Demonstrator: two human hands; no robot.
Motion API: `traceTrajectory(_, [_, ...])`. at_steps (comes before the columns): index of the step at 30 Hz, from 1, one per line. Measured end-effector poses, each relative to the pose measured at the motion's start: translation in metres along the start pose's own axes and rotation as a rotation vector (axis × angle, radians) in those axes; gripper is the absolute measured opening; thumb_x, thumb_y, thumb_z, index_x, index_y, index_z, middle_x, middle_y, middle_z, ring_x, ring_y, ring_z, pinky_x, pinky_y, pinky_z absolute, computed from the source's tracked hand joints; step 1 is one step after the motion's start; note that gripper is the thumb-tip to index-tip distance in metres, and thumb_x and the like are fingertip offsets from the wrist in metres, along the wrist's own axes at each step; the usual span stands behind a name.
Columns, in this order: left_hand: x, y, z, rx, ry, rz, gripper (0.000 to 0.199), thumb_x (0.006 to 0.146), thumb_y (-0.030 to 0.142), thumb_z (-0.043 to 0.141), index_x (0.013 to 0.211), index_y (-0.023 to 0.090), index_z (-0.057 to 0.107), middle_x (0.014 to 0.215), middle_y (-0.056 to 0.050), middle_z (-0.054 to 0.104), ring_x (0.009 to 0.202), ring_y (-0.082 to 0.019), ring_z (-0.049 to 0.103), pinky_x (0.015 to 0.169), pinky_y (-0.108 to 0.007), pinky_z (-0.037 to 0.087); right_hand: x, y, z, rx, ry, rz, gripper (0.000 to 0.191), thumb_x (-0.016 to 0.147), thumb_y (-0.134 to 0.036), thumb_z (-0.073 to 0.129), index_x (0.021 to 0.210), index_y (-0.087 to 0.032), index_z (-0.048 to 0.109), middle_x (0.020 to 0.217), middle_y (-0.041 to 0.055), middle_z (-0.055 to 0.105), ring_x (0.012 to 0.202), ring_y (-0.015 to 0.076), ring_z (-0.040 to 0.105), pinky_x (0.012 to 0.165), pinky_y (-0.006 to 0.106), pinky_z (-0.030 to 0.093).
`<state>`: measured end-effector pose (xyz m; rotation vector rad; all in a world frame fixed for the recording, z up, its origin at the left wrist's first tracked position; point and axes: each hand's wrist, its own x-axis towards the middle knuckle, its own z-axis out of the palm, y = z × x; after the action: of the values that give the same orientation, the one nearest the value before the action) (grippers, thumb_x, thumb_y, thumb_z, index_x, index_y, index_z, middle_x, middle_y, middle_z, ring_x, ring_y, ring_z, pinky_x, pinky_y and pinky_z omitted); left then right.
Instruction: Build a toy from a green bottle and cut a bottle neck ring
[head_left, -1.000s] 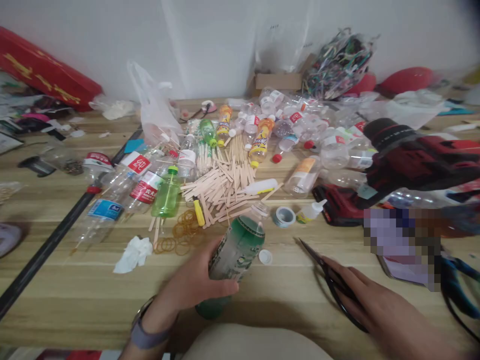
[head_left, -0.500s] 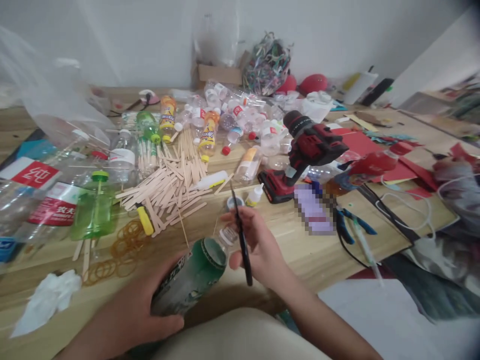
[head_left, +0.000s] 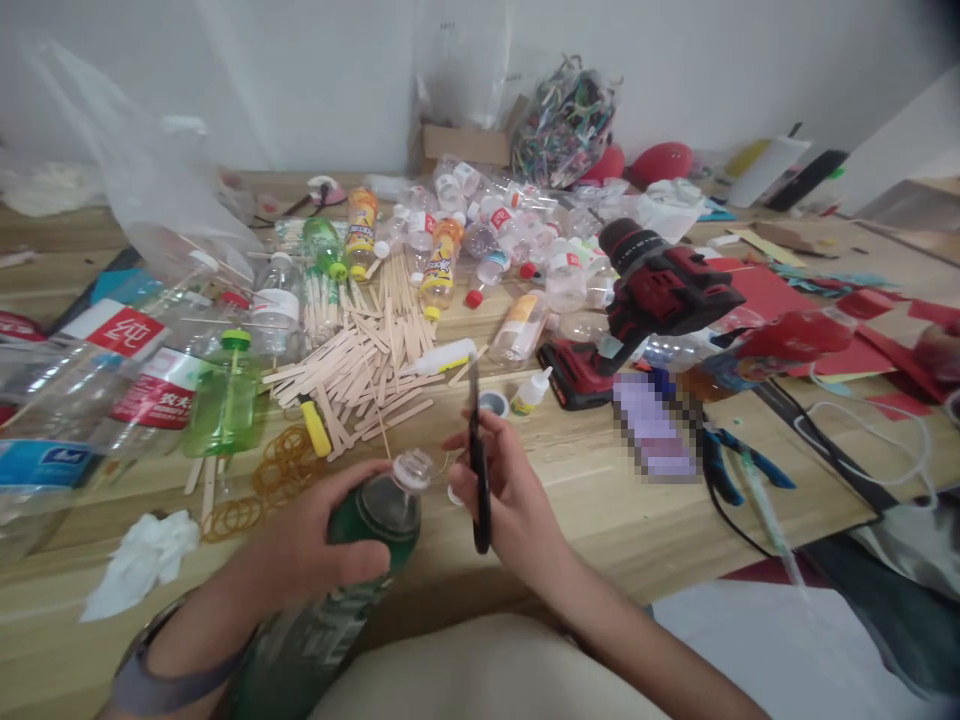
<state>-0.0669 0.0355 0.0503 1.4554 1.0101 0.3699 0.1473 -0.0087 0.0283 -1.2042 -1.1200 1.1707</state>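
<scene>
My left fingers (head_left: 360,562) hold a green bottle (head_left: 324,632), my right fingers (head_left: 508,442) scissors (head_left: 481,500); wooden sticks (head_left: 367,358) lie ahead, a "纯"-labelled bottle (head_left: 116,335) leftward.

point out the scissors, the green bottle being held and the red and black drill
scissors (head_left: 481,495): head view, on the black handle
held green bottle (head_left: 321,635): head view, on its side
drill (head_left: 667,285): head view, on the motor housing

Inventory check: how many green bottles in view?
3: tall bottle in the left hand; front bottle left of the craft sticks; rear bottle beyond them. Others may be hidden.
</scene>
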Motion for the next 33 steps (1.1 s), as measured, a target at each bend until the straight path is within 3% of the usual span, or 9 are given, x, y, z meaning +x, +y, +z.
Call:
traceTrajectory(3, [0.001, 0.005, -0.002, -0.322, -0.154, -0.018, 0.093, 0.057, 0.074, 0.082, 0.130, 0.018, 0.066, 0.096, -0.009, 0.078, 0.085, -0.028, 0.072, 0.073, -0.033, 0.056, 0.003, 0.001, 0.002, -0.121, 0.043, -0.066, 0.062, 0.091, -0.035, 0.058, 0.146, -0.025, 0.034, 0.128, 0.0111, 0.059, 0.112, 0.0226, 0.061, 0.097, 0.040, 0.052])
traceTrajectory(7, [0.000, 0.013, 0.002, -0.431, -0.277, 0.006, 0.086, 0.057, 0.068, 0.087, 0.128, 0.024, 0.067, 0.091, -0.003, 0.076, 0.077, -0.021, 0.071, 0.065, -0.026, 0.054, 0.005, 0.000, 0.009, -0.189, -0.080, -0.113, 0.069, 0.096, -0.034, 0.050, 0.158, -0.022, 0.024, 0.130, 0.0121, 0.062, 0.118, 0.0233, 0.061, 0.102, 0.040, 0.052])
traceTrajectory(14, [-0.011, 0.016, 0.000, -0.511, -0.398, -0.003, 0.089, 0.056, 0.070, 0.087, 0.126, 0.022, 0.061, 0.096, -0.008, 0.075, 0.082, -0.024, 0.070, 0.066, -0.027, 0.052, 0.006, 0.012, 0.006, -0.303, 0.030, -0.222, 0.051, 0.103, -0.033, 0.041, 0.153, -0.024, 0.042, 0.141, 0.0103, 0.060, 0.132, 0.0215, 0.054, 0.112, 0.042, 0.043])
traceTrajectory(16, [-0.013, 0.019, 0.001, -0.506, -0.416, 0.026, 0.080, 0.056, 0.068, 0.088, 0.116, 0.020, 0.064, 0.097, -0.007, 0.072, 0.079, -0.021, 0.067, 0.066, -0.026, 0.051, 0.007, 0.013, 0.006, -0.353, 0.003, -0.241, 0.050, 0.103, -0.030, 0.042, 0.152, -0.023, 0.043, 0.135, 0.0103, 0.065, 0.121, 0.0204, 0.062, 0.103, 0.038, 0.050])
traceTrajectory(19, [-0.017, 0.026, 0.003, -0.481, -0.447, 0.087, 0.075, 0.058, 0.071, 0.085, 0.109, 0.020, 0.065, 0.104, -0.008, 0.068, 0.081, -0.020, 0.065, 0.068, -0.027, 0.051, 0.010, 0.011, 0.007, -0.682, -0.028, -0.252, 0.046, 0.098, -0.027, 0.048, 0.144, -0.022, 0.051, 0.114, 0.0085, 0.074, 0.089, 0.0193, 0.070, 0.077, 0.031, 0.055])
traceTrajectory(22, [-0.018, 0.035, 0.006, -0.392, -0.472, 0.090, 0.076, 0.060, 0.074, 0.081, 0.112, 0.020, 0.066, 0.106, -0.008, 0.069, 0.084, -0.021, 0.063, 0.069, -0.027, 0.050, 0.014, 0.008, 0.012, -0.951, -0.052, -0.254, 0.019, 0.094, -0.028, 0.058, 0.106, -0.022, 0.071, 0.086, 0.0062, 0.076, 0.068, 0.0199, 0.066, 0.058, 0.027, 0.045])
traceTrajectory(24, [-0.018, 0.039, 0.007, -0.320, -0.474, 0.057, 0.077, 0.059, 0.075, 0.081, 0.111, 0.020, 0.067, 0.105, -0.006, 0.070, 0.089, -0.023, 0.063, 0.076, -0.029, 0.050, 0.016, 0.008, 0.015, -0.967, -0.077, -0.265, 0.018, 0.093, -0.033, 0.061, 0.083, -0.022, 0.071, 0.071, 0.0055, 0.071, 0.060, 0.0196, 0.062, 0.053, 0.027, 0.039])
traceTrajectory(28, [-0.016, 0.032, 0.004, -0.353, -0.363, 0.022, 0.081, 0.057, 0.073, 0.084, 0.115, 0.021, 0.064, 0.104, -0.004, 0.071, 0.091, -0.024, 0.066, 0.081, -0.032, 0.051, 0.024, 0.009, 0.013, -0.954, -0.072, -0.308, 0.024, 0.096, -0.033, 0.055, 0.082, -0.022, 0.071, 0.077, 0.0074, 0.070, 0.070, 0.0208, 0.065, 0.060, 0.028, 0.045])
traceTrajectory(33, [-0.011, 0.008, -0.003, -0.167, 0.147, -0.040, 0.079, 0.066, 0.059, 0.083, 0.131, 0.022, 0.059, 0.121, -0.009, 0.071, 0.110, -0.033, 0.065, 0.093, -0.039, 0.051, 0.027, 0.001, -0.014, -0.822, -0.044, -0.303, 0.039, 0.101, -0.035, 0.043, 0.133, -0.021, 0.061, 0.105, 0.0084, 0.075, 0.090, 0.0226, 0.071, 0.079, 0.033, 0.057])
